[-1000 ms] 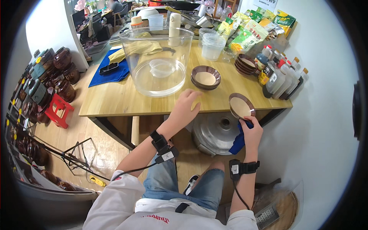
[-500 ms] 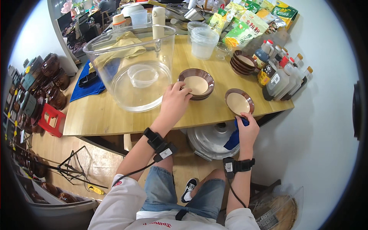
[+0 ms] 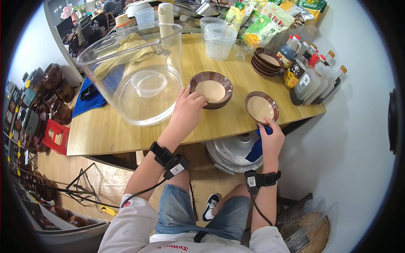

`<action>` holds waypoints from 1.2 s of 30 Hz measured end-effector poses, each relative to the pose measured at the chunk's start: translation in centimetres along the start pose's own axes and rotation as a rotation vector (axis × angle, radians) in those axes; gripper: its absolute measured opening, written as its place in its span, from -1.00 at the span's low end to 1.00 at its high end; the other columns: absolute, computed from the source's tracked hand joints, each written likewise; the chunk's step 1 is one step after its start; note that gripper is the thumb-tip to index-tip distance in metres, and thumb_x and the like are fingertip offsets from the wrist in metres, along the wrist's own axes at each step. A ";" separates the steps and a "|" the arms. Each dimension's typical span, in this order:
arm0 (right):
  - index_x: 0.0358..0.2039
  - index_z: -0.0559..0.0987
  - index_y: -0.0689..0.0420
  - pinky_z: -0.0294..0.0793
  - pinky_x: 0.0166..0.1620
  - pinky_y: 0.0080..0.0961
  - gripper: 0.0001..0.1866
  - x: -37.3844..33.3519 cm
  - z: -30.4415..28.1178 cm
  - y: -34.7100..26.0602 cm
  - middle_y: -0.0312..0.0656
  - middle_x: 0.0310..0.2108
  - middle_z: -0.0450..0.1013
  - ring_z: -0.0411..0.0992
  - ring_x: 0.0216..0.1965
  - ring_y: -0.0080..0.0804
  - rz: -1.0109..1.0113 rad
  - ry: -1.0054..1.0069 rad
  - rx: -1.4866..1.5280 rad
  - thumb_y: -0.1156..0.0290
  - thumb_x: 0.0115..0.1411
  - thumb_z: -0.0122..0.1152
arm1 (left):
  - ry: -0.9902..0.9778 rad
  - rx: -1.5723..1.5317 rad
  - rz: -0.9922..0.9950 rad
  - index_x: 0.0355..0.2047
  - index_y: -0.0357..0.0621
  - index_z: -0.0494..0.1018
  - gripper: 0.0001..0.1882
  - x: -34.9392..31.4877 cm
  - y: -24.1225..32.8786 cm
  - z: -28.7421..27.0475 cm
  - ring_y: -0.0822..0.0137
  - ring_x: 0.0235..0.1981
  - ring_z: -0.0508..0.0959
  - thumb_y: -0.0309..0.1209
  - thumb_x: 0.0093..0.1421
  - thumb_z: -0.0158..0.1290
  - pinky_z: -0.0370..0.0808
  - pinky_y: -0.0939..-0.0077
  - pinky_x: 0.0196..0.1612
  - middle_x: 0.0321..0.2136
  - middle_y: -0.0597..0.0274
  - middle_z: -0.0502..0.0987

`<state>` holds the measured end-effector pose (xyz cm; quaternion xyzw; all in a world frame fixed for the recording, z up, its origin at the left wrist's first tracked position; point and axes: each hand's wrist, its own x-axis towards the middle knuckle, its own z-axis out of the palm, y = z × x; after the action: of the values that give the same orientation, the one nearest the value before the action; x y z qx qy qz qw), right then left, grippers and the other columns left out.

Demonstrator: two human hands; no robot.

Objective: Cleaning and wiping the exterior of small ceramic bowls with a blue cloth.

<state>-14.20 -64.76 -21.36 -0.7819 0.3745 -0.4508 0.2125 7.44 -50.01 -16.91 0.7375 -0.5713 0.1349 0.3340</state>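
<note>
My left hand [image 3: 188, 107] rests against the near left side of a short stack of round brown bowls [image 3: 228, 86], its fingers bent around the rim. The top bowl has a cream-coloured inside. To the right, at the table's front edge, my right hand [image 3: 272, 137] pinches the near rim of a single brown bowl [image 3: 260, 108]. Its fingertips reach over the rim to the cream inside. A dark blue cloth [image 3: 255, 149] hangs below the table edge beside that hand and seems caught under its fingers. That bowl leans slightly toward me.
A large clear tub [image 3: 126, 105] with a small clear bowl inside stands left on the wooden table [image 3: 101, 137]. Behind are clear plastic buckets [image 3: 219, 44], another brown bowl stack [image 3: 265, 63], sauce bottles [image 3: 314, 84] and food packets [image 3: 270, 25]. A metal lid [image 3: 230, 154] lies below.
My left fingers have slid from the top bowl's front rim to its left side. My right fingertips reach a little farther into the single bowl. The whole view has shifted slightly.
</note>
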 end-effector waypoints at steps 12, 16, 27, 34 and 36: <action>0.04 0.30 0.11 0.30 -0.21 -0.62 -0.42 -3.7 -3.9 -2.4 -0.13 -0.11 0.33 0.32 -0.15 -0.41 0.143 0.070 0.154 0.43 -0.04 0.21 | 0.296 -0.118 0.100 -0.43 -0.26 0.37 -0.88 -0.3 1.4 -0.6 0.08 -0.26 0.41 -0.69 -0.02 -0.07 0.14 0.12 0.15 -0.44 0.16 0.37; -0.04 0.38 0.20 0.30 -0.18 -0.62 -0.60 -4.8 -6.2 -3.6 -0.15 -0.13 0.36 0.30 -0.15 -0.50 0.297 -0.206 0.597 0.40 0.09 0.09 | 0.217 -0.159 0.216 -0.41 -0.25 0.40 -0.81 -2.3 5.6 -2.8 0.00 -0.11 0.37 -0.71 -0.08 -0.04 0.12 0.06 0.15 -0.41 0.16 0.37; -0.11 0.38 0.27 0.30 -0.23 -0.72 -0.68 -13.0 -11.7 -4.6 -0.31 -0.32 0.43 0.32 -0.33 -0.69 0.467 -0.419 0.792 0.46 0.11 0.04 | -0.183 -0.390 0.510 -0.38 -0.21 0.42 -0.79 -11.2 12.5 -3.0 -0.21 0.10 0.14 -0.57 -0.11 0.01 0.11 -0.04 0.13 -0.33 0.17 0.35; -0.14 0.40 0.28 0.29 -0.18 -0.71 -0.71 -17.5 -13.8 -4.0 -0.30 -0.29 0.43 0.33 -0.28 -0.66 0.628 -0.378 1.003 0.49 0.10 0.01 | -0.117 -1.419 -0.088 0.19 -0.05 -0.07 -0.24 -16.3 14.9 -1.2 0.18 0.18 0.11 -0.28 0.04 0.05 0.11 0.19 0.14 0.09 0.15 0.18; -0.13 0.40 0.28 0.28 -0.17 -0.71 -0.71 -18.3 -14.0 -4.6 -0.30 -0.28 0.43 0.33 -0.27 -0.65 0.642 -0.395 1.031 0.50 0.10 0.01 | -0.203 -1.726 -0.320 0.21 -0.05 -0.15 -0.23 -17.1 16.0 -1.4 0.18 0.18 0.10 -0.19 0.08 -0.03 0.11 0.21 0.14 0.12 0.15 0.14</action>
<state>-30.23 -47.57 -21.27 -0.4964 0.2788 -0.3345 0.7510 -12.53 -38.25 -20.36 0.3079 -0.3906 -0.4579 0.7369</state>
